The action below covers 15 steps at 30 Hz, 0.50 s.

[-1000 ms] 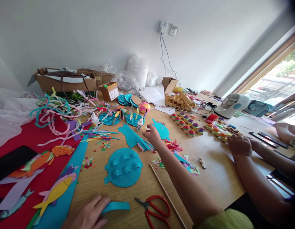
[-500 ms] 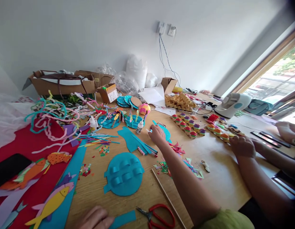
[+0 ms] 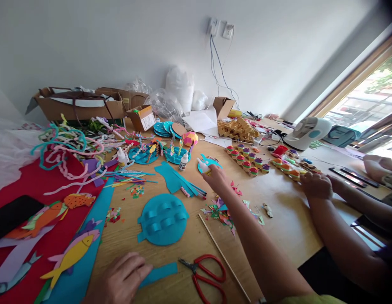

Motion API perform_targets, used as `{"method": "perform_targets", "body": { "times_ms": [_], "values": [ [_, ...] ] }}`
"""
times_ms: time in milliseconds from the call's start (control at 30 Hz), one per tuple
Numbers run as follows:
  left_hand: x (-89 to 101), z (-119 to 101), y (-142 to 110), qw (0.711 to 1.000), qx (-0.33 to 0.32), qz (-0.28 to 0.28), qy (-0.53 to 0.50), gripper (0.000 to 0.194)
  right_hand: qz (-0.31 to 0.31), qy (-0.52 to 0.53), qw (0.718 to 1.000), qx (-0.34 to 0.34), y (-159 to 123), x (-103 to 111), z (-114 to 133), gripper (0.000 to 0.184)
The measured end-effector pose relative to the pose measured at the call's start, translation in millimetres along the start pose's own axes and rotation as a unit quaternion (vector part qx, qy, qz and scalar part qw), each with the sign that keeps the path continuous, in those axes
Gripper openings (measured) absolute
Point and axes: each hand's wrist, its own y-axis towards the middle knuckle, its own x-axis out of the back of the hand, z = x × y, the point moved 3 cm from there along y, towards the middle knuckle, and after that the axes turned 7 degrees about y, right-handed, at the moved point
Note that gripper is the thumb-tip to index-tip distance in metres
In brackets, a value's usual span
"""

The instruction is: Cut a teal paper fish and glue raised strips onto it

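Note:
My left hand (image 3: 121, 276) is at the bottom, its fingers curled together on the left end of a blue foam strip (image 3: 162, 270). That end is hidden under the fingers. Farther out, my right hand (image 3: 217, 177) is closed around a small white glue bottle (image 3: 203, 167), whose tip points up and left over a blue cut-out (image 3: 211, 160). Between my hands lies a blue disc (image 3: 166, 234) with raised loops and small tabs. Red-handled scissors (image 3: 205, 270) rest beside the strip with blades apart, and a thin wooden stick (image 3: 221, 253) lies to their right.
Another glue bottle (image 3: 183, 161) stands near decorated blue discs (image 3: 145, 154). Paper scraps (image 3: 223, 213) are scattered mid-table. Foam fish (image 3: 72, 255) and pipe cleaners (image 3: 66, 143) lie left. Egg cartons (image 3: 248, 162) and a fan (image 3: 308, 133) are right, beside another person's hands (image 3: 316, 185).
My right hand has turned, and more of the glue bottle shows in it. My left hand has come further into view, still at the strip. The whole view has shifted slightly.

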Motion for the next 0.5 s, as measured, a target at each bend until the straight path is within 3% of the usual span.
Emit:
{"method": "perform_targets", "body": {
  "times_ms": [67,133,167,233,300,400,500],
  "values": [
    [5.2,-2,5,0.995,0.055,0.030,-0.080,0.031,-0.005,0.035,0.999,0.025,-28,19,-3,0.036],
    [5.3,-3,12,0.975,0.121,0.069,-0.176,0.024,0.022,0.210,0.976,0.060,-64,31,-2,0.040],
    [3.2,-5,16,0.959,0.148,0.089,-0.226,0.023,0.056,0.301,0.950,0.062,-83,32,1,0.044],
    [-2.5,-7,25,0.925,0.206,0.090,-0.307,0.028,0.180,0.471,0.862,0.055,-121,25,12,0.049],
    [-11.0,-14,37,0.887,0.249,0.101,-0.375,0.040,0.246,0.571,0.782,0.051,-151,14,26,0.048],
    [-17.8,-30,58,0.822,0.276,0.059,-0.494,0.054,0.273,0.642,0.715,0.049,-176,-4,43,0.042],
    [-20.4,-47,72,0.746,0.299,0.084,-0.589,0.048,0.282,0.677,0.679,0.032,-184,-18,49,0.044]
  ]
}}
